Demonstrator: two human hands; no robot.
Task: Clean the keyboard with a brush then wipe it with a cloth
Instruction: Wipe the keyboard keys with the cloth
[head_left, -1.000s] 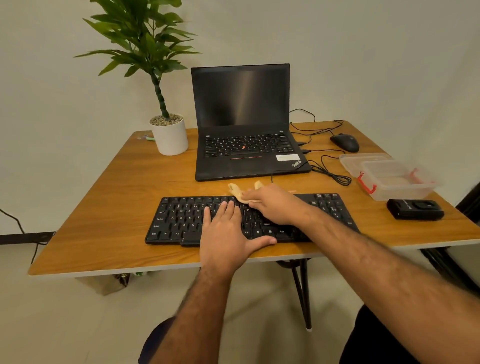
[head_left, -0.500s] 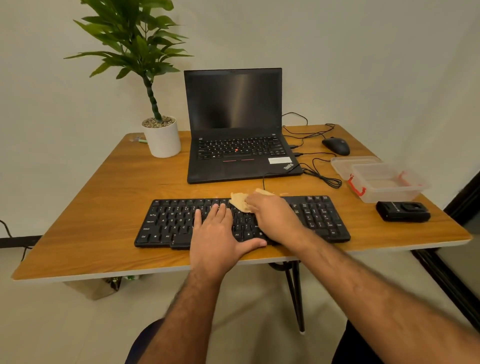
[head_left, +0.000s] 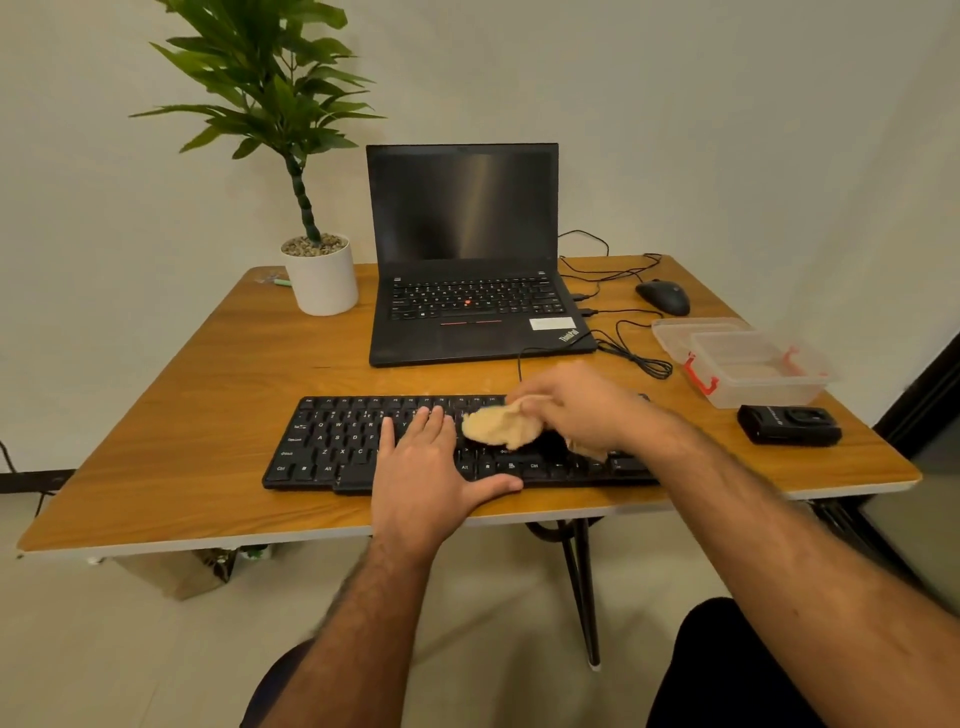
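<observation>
Got the cloth (head_left: 501, 428) bunched up in my right hand (head_left: 576, 410), fingers curled around it, with a crumpled beige wad sticking out toward 9 o'clock of my knuckles. It's over the right-middle part of the keyboard (head_left: 337, 441); the hand is a bit blurred, so I can't say for sure if the cloth is actually touching the keys. My left hand (head_left: 428, 467) lies flat on the keyboard just at 9 o'clock of the cloth, fingers straight and pointing to 12, thumb out along the front edge toward 3, holding nothing.

The keyboard's a black full-size one with white legends. Its long axis runs 9 to 3, parallel to the near edge of the wooden table (head_left: 182, 415), function row at the 12 side. It sits close to that near edge.

Further out: open black laptop (head_left: 467, 260) at 12, white potted plant (head_left: 319, 273) around 11, black mouse (head_left: 664, 296) at 1, clear plastic box (head_left: 748, 364) with red clips at 2, and a small black device (head_left: 789, 425) at 3.
</observation>
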